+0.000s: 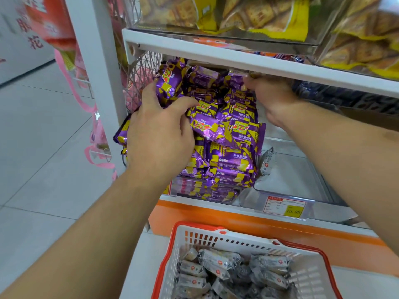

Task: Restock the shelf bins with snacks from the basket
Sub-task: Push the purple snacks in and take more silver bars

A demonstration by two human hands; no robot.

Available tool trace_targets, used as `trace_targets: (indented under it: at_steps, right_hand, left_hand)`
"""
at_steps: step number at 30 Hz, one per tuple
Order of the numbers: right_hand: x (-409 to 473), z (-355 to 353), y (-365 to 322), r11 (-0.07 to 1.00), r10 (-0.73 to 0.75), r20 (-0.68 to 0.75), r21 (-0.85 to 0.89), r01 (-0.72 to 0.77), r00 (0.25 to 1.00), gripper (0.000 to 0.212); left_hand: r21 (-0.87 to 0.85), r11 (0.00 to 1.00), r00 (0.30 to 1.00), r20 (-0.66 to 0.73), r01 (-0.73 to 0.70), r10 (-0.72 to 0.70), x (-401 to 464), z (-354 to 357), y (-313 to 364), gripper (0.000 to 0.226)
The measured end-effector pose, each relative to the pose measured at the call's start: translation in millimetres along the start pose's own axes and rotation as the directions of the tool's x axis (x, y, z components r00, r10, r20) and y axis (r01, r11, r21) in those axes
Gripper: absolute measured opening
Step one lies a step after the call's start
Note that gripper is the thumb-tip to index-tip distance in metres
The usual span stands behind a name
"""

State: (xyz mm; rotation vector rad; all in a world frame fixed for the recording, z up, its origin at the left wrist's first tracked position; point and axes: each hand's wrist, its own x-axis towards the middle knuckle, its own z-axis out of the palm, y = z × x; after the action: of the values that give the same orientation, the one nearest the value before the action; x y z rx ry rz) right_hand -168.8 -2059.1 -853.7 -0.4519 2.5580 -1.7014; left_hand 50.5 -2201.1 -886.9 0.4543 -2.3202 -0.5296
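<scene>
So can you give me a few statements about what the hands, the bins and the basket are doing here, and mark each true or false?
1. The left hand grips purple snack packets in the bin. True.
2. The basket holds purple packets. False: it holds grey-wrapped packets.
3. The right hand reaches toward the back of the purple pile, under the white shelf edge. True.
4. The clear bin right of the purple pile is packed full. False: only one grey packet shows in it.
5. The bins above hold yellow-wrapped crackers. True.
</scene>
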Motion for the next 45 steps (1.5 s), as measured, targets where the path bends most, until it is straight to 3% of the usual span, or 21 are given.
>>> trace_targets:
  at_steps: [14,21,25,28,34,39,43,45]
  right_hand:
    - [2.2,1.7,4.5,0.999,0.014,0.065,-0.039,-0.011,0.998,0.027]
    - [-0.3,-0.9,3.7,0.996,0.019,0.056,0.086,-0.024,0.998,0.02]
    - [3.0,0.5,8.7,0.999,0.037,0.027,0.031,-0.038,0.999,0.031]
    - [4.9,0.7,8.4,0.999,0.05,-0.028,0.015,-0.05,0.998,0.026]
    - [4.3,2.1,9.6,1.0,0.021,0.031,-0.012,-0.021,0.999,0.037]
    - [-13.8,-3.0,2.6,0.997,0.036,0.001,0.07,-0.036,0.999,0.011]
    - [-40.6,-12.1,-5.5,0.994,0.073,-0.081,0.09,-0.065,0.994,0.021]
    - [-49.7,-9.1,-1.2,0.988,0.118,-0.009,0.103,-0.116,0.993,0.029]
  left_hand:
    - [0.016,1.0,1.0,-0.008,0.0,0.0,0.4,0.3,0.3,0.043]
    - [0.011,1.0,1.0,-0.008,0.005,-0.004,0.5,0.4,0.6,0.043]
    - [0.01,1.0,1.0,-0.008,0.002,-0.002,0.5,0.3,0.2,0.043]
    - [0.017,1.0,1.0,-0.01,-0.002,0.003,0.5,0.5,0.2,0.043]
    - [0.019,1.0,1.0,-0.007,0.002,-0.002,0.8,1.0,-0.7,0.043]
    - [0.017,1.0,1.0,-0.004,0.009,-0.009,0.6,1.4,-0.5,0.043]
    - [0.008,1.0,1.0,-0.002,0.014,-0.014,0.5,0.2,-0.3,0.043]
    - [0.001,1.0,1.0,-0.005,0.001,-0.001,0.3,-0.6,0.8,0.043]
